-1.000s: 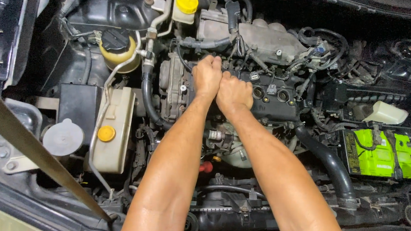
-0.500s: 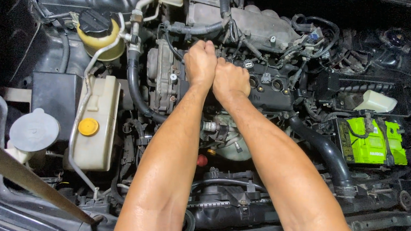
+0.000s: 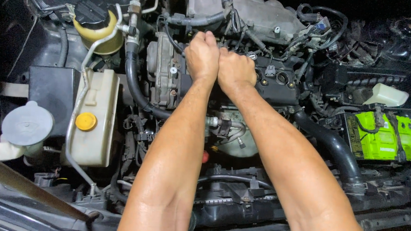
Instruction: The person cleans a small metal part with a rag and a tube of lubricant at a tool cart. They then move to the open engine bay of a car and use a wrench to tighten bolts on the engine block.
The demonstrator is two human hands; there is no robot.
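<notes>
Scene: engine bay seen from above, both bare forearms reaching in from the lower edge toward the middle of the engine.
Left hand (image 3: 201, 56): curled into a fist, knuckles up, over the top of the engine beside the metal cover (image 3: 163, 69); what the fingers close on is hidden under the hand, so I cannot tell what it grips.
Right hand (image 3: 236, 71): also curled shut, pressed against the left hand, resting at the near left end of the black valve cover (image 3: 277, 84); whatever lies under its fingers cannot be seen.
Valve cover: black, in the centre of the bay, running right from the hands, with round plug wells showing along its top.
Intake manifold (image 3: 267, 18): grey cast metal, just behind the hands.
Thick black hose (image 3: 134, 86): curves down on the left of the metal cover.
Coolant tank (image 3: 95, 119): off-white, with a yellow cap (image 3: 86, 121), well left of the hands.
Fluid reservoir (image 3: 97, 25): yellowish with a black cap, upper left.
Battery (image 3: 382, 136): bright green top, far right, well apart from the hands.
Large black duct (image 3: 330, 148): slants down beside the right forearm.
</notes>
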